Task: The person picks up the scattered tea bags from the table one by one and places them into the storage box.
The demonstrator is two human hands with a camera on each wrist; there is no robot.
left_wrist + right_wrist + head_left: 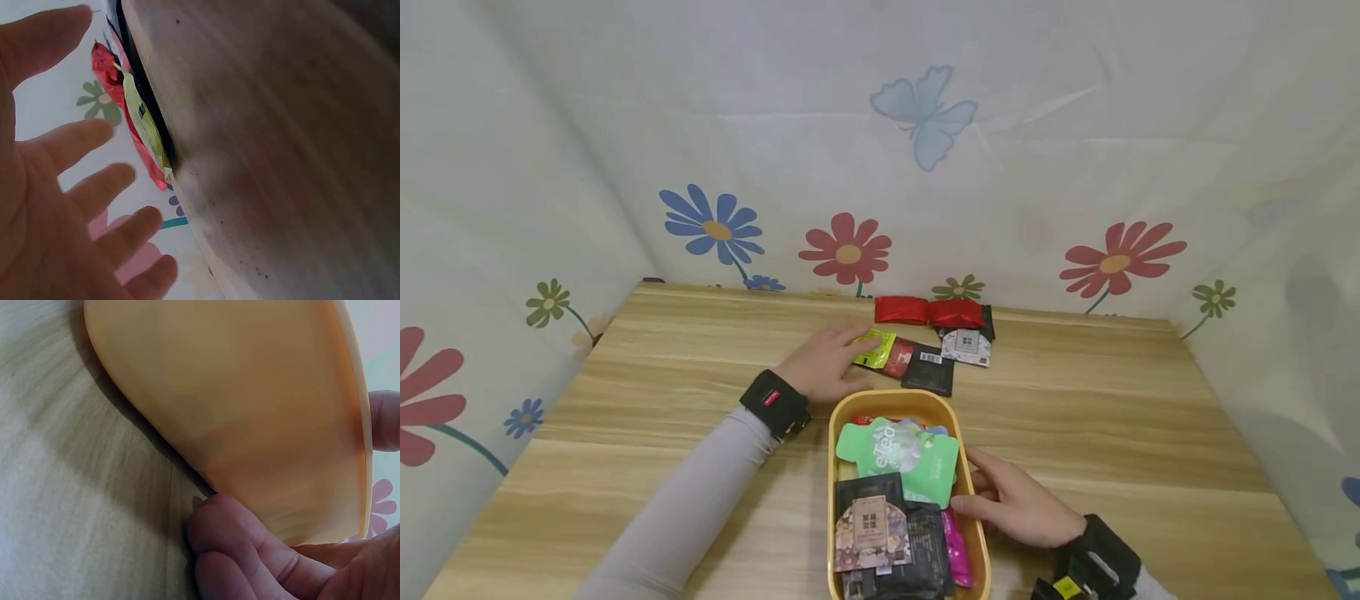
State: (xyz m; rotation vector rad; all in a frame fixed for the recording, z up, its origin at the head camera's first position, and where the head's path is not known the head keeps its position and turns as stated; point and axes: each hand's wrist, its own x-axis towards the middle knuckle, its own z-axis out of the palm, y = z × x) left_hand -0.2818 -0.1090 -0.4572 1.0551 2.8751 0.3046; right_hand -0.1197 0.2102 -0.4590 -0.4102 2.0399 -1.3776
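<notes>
on the worktop, towards 12 o'clock of the yellow tray, the lime sachet should prove light, limp and slippery, best pinched by an edge; left hand fingers spread at its 9 o'clock side, right hand pinching the tray's 3 o'clock wall.

The head view is softly lit; the wrist views are dimmer, the shadowed tabletop blurred.

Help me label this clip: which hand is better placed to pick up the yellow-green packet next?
Probably the left hand: its open fingers are right by the yellow-green packet and hold nothing. The right hand grips the side of the yellow tray, farther from that packet.
</notes>
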